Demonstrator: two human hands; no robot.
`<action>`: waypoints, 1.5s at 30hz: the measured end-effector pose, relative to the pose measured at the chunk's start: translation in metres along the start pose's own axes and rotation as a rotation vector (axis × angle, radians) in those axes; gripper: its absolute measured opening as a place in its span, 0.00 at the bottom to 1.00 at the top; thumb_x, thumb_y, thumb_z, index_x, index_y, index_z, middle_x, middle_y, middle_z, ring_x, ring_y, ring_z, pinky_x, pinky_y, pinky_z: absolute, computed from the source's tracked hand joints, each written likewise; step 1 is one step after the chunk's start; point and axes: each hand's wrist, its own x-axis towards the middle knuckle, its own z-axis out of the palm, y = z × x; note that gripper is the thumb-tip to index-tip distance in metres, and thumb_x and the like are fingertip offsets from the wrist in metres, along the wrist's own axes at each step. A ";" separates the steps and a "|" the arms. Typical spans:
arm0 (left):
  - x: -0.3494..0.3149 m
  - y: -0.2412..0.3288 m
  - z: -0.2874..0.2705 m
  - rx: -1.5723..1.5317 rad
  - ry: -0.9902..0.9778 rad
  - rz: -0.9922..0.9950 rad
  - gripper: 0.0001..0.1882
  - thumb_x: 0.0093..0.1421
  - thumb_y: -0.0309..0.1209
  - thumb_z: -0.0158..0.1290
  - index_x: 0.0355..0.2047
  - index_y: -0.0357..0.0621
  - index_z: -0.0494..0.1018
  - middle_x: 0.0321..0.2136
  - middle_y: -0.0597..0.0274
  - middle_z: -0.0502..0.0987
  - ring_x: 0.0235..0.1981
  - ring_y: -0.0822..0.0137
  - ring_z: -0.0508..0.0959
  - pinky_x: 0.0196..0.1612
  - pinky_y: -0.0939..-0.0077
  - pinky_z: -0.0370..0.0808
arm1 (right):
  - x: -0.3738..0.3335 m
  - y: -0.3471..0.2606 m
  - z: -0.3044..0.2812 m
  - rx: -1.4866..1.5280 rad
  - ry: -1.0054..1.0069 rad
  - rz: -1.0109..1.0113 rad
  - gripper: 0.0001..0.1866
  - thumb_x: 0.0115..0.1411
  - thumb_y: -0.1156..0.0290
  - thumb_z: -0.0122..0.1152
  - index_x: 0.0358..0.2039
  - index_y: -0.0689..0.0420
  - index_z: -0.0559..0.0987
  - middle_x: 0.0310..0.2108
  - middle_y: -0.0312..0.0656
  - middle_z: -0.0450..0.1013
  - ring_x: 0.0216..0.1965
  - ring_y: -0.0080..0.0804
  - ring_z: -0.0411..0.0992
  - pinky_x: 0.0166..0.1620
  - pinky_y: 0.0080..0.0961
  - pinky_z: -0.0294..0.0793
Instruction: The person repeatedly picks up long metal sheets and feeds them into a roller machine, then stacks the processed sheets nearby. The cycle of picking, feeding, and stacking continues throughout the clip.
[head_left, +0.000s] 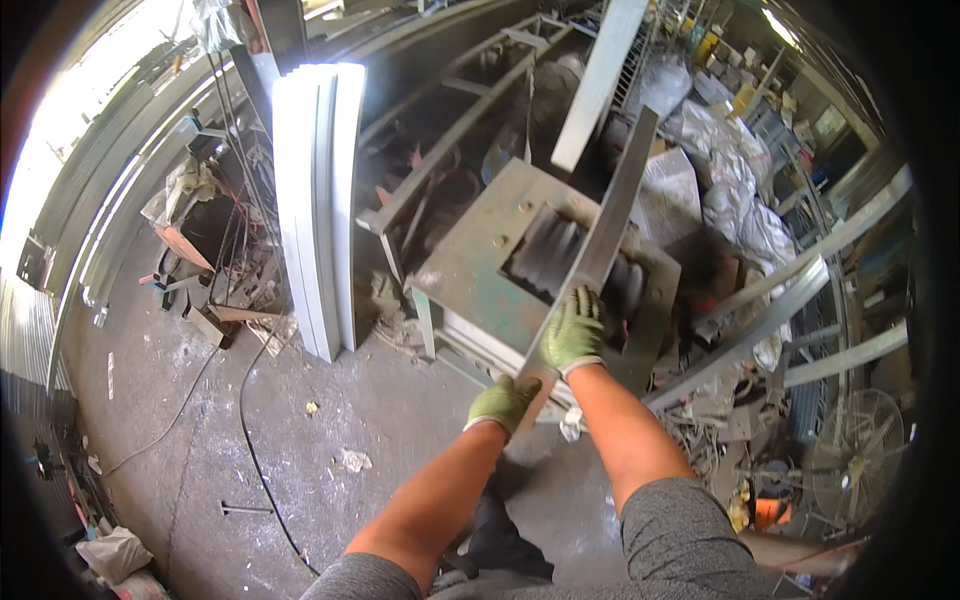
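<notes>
We've got left hand [503,402] clamped on the metal strip's [600,240] near end, right hand [574,332] gripping higher to steady it over the roller machine [480,270].

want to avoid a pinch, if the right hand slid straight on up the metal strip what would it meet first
Probably the ribbed rollers in the machine's green top; the right hand grips the metal strip just short of them, though depth is unclear.

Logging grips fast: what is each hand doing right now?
Left hand: closed on the near end of the metal bar.
Right hand: closed on the same bar, further up, over the roller machine.
</notes>
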 end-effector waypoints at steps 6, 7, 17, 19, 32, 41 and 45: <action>-0.081 -0.088 0.012 0.016 -0.008 -0.105 0.44 0.70 0.73 0.54 0.56 0.39 0.79 0.50 0.29 0.86 0.58 0.29 0.83 0.60 0.40 0.78 | -0.099 -0.075 -0.011 0.156 -0.027 0.075 0.31 0.78 0.60 0.50 0.71 0.70 0.74 0.77 0.67 0.64 0.79 0.71 0.59 0.82 0.60 0.56; -0.085 -0.090 0.012 0.034 -0.023 -0.127 0.44 0.70 0.73 0.54 0.56 0.39 0.79 0.51 0.29 0.86 0.58 0.29 0.83 0.61 0.40 0.78 | -0.102 -0.080 -0.012 0.208 -0.108 0.124 0.31 0.78 0.60 0.51 0.71 0.70 0.73 0.78 0.66 0.63 0.79 0.70 0.59 0.82 0.60 0.55; 0.030 0.042 -0.009 0.077 0.070 -0.006 0.47 0.70 0.74 0.51 0.57 0.37 0.82 0.51 0.29 0.86 0.58 0.31 0.84 0.61 0.43 0.79 | 0.056 0.011 -0.015 0.041 -0.050 0.096 0.27 0.76 0.59 0.52 0.66 0.65 0.78 0.70 0.59 0.74 0.71 0.61 0.70 0.76 0.56 0.65; 0.051 0.067 -0.015 0.082 0.080 0.000 0.47 0.70 0.75 0.51 0.56 0.36 0.82 0.51 0.29 0.86 0.58 0.31 0.84 0.61 0.43 0.80 | 0.080 0.031 -0.006 0.023 -0.020 0.082 0.26 0.75 0.59 0.53 0.64 0.64 0.80 0.68 0.57 0.75 0.69 0.60 0.72 0.75 0.56 0.66; 0.015 0.054 -0.004 0.134 0.012 -0.106 0.46 0.71 0.74 0.51 0.57 0.38 0.80 0.51 0.29 0.86 0.57 0.30 0.84 0.61 0.43 0.79 | 0.065 0.046 -0.024 0.147 -0.244 0.054 0.30 0.71 0.55 0.61 0.64 0.64 0.79 0.69 0.58 0.74 0.69 0.60 0.71 0.75 0.56 0.67; -0.021 0.042 -0.004 0.145 0.008 -0.154 0.44 0.72 0.74 0.49 0.54 0.39 0.80 0.49 0.30 0.87 0.56 0.28 0.84 0.60 0.40 0.79 | 0.086 0.071 0.005 0.111 -0.069 0.015 0.31 0.78 0.50 0.56 0.68 0.63 0.77 0.72 0.57 0.72 0.73 0.60 0.69 0.75 0.58 0.65; -0.019 0.047 -0.006 0.092 0.002 -0.097 0.44 0.72 0.74 0.50 0.55 0.39 0.80 0.51 0.30 0.86 0.57 0.28 0.83 0.61 0.39 0.78 | 0.092 0.078 0.005 0.056 -0.095 -0.008 0.31 0.78 0.50 0.55 0.68 0.63 0.77 0.71 0.58 0.73 0.72 0.60 0.69 0.76 0.57 0.64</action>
